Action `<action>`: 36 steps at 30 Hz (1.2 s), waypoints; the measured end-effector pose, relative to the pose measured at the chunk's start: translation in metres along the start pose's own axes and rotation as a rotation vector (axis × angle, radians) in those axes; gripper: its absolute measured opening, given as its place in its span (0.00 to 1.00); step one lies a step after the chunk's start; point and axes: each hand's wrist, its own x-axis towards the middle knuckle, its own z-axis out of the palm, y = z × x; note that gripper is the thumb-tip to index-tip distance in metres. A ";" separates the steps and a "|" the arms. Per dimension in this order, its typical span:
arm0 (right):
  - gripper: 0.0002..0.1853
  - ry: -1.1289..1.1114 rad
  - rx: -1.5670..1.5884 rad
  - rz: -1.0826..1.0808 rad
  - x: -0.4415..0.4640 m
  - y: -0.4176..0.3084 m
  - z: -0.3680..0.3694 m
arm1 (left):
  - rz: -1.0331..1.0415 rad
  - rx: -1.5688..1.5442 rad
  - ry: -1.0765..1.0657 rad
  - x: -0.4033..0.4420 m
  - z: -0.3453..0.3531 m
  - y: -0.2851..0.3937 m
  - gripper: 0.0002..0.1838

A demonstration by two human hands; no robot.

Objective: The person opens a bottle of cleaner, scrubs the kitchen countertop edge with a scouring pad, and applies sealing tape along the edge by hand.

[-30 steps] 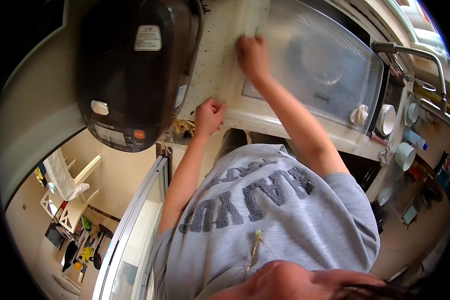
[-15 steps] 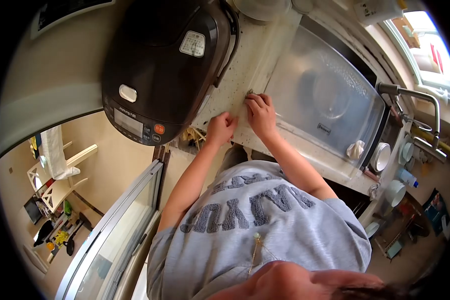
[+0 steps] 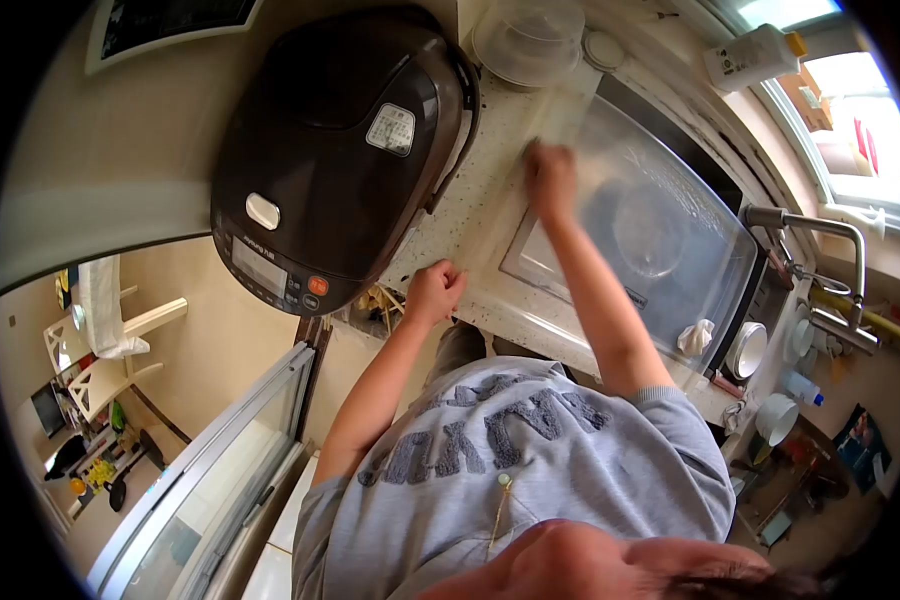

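My right hand (image 3: 552, 185) is closed and a little blurred, over the pale speckled counter (image 3: 480, 170) by the left edge of a glass-like translucent panel (image 3: 660, 190). Its fingers press down on what looks like a small dark scouring pad, mostly hidden under them now. Resting near the counter's front edge is my left hand (image 3: 436, 292), curled into a loose fist, with nothing visible in it. Just left of that fist stands a dark brown rice cooker (image 3: 330, 170), its lid down.
Lidded clear plastic containers (image 3: 530, 40) stand at the back of the counter. A crumpled white cloth (image 3: 695, 338) lies on the panel's right end, beside a white bowl (image 3: 747, 350). Further right is a metal faucet (image 3: 820, 225). A sliding glass door (image 3: 220, 480) stands at lower left.
My right hand has slid away from me and slightly right along the panel's left edge. My left hand stays about where it was, and the whole view has shifted slightly.
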 end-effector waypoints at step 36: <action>0.16 -0.360 0.160 -0.011 -0.106 -0.091 -0.033 | 0.250 0.630 0.126 0.106 0.020 0.070 0.15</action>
